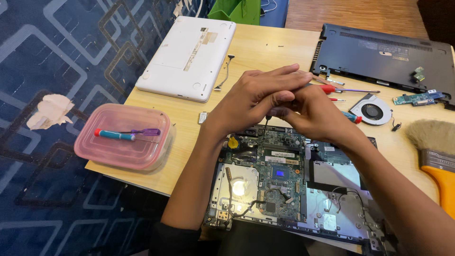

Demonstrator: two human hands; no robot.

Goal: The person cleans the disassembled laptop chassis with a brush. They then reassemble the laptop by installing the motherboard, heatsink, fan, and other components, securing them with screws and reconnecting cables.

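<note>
An opened laptop (289, 189) lies in front of me on the wooden table (256, 52), its green circuit board (279, 166) bare. Both hands meet above the board's far edge. My left hand (251, 97) is cupped over the top of a thin black screwdriver (266, 121) that points straight down at the board. My right hand (308, 111) pinches the same screwdriver from the right. Most of the handle is hidden between my fingers.
A white laptop base (187, 57) lies upside down at the far left and a dark one (384, 57) at the far right. Red-handled screwdrivers (332, 88), a round fan (374, 110), a small board (417, 98), an orange-handled brush (436, 151) and a pink lidded box (123, 137) surround me.
</note>
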